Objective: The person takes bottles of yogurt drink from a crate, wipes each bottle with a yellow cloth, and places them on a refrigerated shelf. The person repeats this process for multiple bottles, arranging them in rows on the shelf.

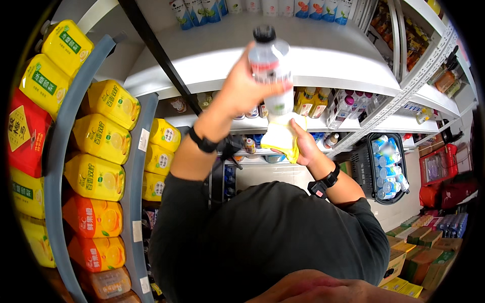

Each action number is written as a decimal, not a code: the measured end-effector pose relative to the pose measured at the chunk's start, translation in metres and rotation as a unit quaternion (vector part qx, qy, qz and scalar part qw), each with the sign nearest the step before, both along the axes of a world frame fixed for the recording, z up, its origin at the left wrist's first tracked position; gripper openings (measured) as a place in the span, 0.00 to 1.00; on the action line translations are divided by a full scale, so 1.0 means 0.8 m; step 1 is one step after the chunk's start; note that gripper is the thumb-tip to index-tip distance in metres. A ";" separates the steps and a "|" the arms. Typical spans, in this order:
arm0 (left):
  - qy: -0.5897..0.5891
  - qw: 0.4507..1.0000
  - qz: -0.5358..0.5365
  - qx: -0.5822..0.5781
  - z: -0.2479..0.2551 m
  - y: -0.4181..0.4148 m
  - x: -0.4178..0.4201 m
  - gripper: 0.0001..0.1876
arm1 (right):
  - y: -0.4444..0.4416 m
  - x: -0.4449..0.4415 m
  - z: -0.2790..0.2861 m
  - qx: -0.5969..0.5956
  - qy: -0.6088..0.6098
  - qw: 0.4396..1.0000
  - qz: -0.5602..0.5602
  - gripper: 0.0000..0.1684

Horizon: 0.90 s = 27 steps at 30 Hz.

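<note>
My left hand (244, 87) grips a clear plastic bottle (269, 67) with a black cap, a red-and-white label and some motion blur. The bottle stands nearly upright in front of the white shelf (326, 70). A white cloth with yellow edging (281, 134) is held in my right hand (306, 146), just below the bottle. Cloth and bottle base overlap in view; whether they touch, I cannot tell. Several tall cans (271, 7) printed with blue, white and fruit pictures stand in a row at the back of the shelf.
Yellow and orange juice bottles (100, 142) fill a grey-edged rack on the left. A black post (159, 53) slants past the shelf. Lower shelves hold bottles with magenta caps (341, 110). On the right, a black basket (401, 199) contains several blue-and-white bottles, with cardboard boxes (428, 253) stacked behind.
</note>
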State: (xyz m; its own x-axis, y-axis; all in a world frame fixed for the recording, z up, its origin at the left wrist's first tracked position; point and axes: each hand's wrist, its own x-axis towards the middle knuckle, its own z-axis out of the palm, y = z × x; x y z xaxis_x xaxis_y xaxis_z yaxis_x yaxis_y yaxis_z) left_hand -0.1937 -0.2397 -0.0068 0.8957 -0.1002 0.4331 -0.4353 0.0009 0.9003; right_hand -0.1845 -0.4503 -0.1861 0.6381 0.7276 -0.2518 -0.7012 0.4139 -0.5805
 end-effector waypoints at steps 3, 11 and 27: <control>-0.071 0.997 0.024 0.017 0.048 0.001 0.056 0.32 | -0.023 0.021 -0.015 -0.014 0.026 0.999 0.016 0.38; -0.062 0.979 0.127 0.147 0.067 0.003 0.237 0.32 | -0.062 0.072 -0.036 -0.032 0.046 0.998 0.006 0.36; -0.080 0.975 0.072 0.193 0.051 0.008 0.348 0.43 | -0.023 0.099 -0.045 -0.021 0.057 0.998 -0.025 0.36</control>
